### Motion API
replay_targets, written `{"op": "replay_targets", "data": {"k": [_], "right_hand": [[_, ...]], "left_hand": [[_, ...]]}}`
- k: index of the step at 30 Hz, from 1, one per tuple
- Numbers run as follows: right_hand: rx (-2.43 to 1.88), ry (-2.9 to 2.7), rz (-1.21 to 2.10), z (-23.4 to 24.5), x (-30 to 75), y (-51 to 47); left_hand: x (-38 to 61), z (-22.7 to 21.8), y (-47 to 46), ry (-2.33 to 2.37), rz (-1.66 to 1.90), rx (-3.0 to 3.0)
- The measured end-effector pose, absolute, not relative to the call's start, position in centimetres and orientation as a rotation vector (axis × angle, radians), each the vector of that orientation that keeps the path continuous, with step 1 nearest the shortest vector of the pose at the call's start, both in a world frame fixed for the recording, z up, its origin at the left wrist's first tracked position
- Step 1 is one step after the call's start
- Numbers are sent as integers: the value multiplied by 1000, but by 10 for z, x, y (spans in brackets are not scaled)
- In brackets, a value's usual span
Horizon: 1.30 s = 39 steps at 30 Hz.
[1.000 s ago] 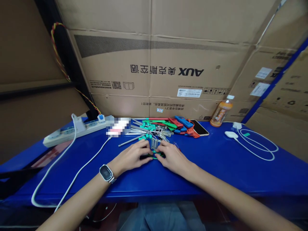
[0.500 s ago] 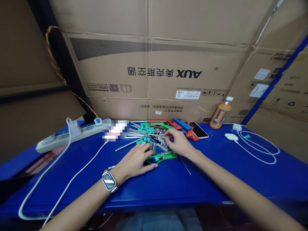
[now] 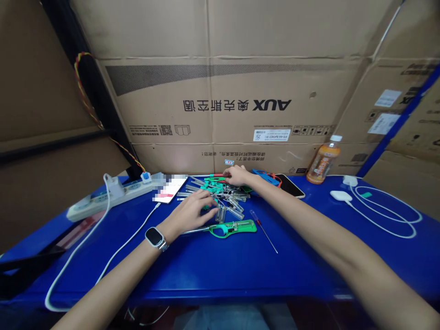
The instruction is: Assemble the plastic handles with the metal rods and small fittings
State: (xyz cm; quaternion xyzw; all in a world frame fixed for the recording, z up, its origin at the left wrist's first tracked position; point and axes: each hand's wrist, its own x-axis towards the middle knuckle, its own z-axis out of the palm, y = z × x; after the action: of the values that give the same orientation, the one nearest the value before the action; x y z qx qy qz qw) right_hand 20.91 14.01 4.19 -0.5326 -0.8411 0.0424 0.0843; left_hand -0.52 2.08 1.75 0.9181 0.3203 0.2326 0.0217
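My left hand (image 3: 193, 211) hovers over or rests on the left front of a pile of lighter parts, fingers apart and thumb spread. In the pile lie clear tubes (image 3: 235, 212), teal plastic pieces (image 3: 216, 185) and metal rods. A green long-barrel lighter (image 3: 240, 226) lies in front of the pile, its metal barrel running under my left wrist. My right hand (image 3: 239, 176) reaches over the pile's back edge with bent fingers, the tips beside a red piece (image 3: 217, 175). What those fingers grip, if anything, is hidden. A thin screwdriver (image 3: 265, 234) lies right of the lighter.
Blue and red-orange plastic parts (image 3: 266, 178) lie beside a dark phone (image 3: 290, 185). An orange drink bottle (image 3: 323, 161) stands at the back right, near a white charger cable (image 3: 388, 227). A power strip (image 3: 134, 185) and another phone (image 3: 173, 189) are left. Cardboard (image 3: 237, 82) walls the back.
My right hand has moved from the pile's middle to its back edge, uncovering the screwdriver. My left hand has drawn slightly left, off the green lighter. The view has shifted a little.
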Motion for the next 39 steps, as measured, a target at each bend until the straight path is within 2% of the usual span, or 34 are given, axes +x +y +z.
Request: {"op": "replay_targets", "data": {"k": [11, 17, 23, 25, 31, 39], "right_hand": [[-1681, -2431, 325, 39, 207, 161], [-1478, -2299, 253, 47, 218, 123], [-1100, -2224, 549, 31, 231, 36], [-1073, -2248, 590, 23, 234, 14], [-1022, -2346, 601, 9, 239, -5], [-1075, -2465, 579, 6, 240, -7]], "left_hand": [[-19, 3, 28, 985, 940, 2655], [-23, 9, 24, 969, 1064, 2575], [-23, 19, 18, 1020, 1373, 2534], [-22, 20, 15, 994, 1306, 2561], [-19, 15, 9, 881, 775, 2592], [-28, 14, 15, 888, 670, 2442]]}}
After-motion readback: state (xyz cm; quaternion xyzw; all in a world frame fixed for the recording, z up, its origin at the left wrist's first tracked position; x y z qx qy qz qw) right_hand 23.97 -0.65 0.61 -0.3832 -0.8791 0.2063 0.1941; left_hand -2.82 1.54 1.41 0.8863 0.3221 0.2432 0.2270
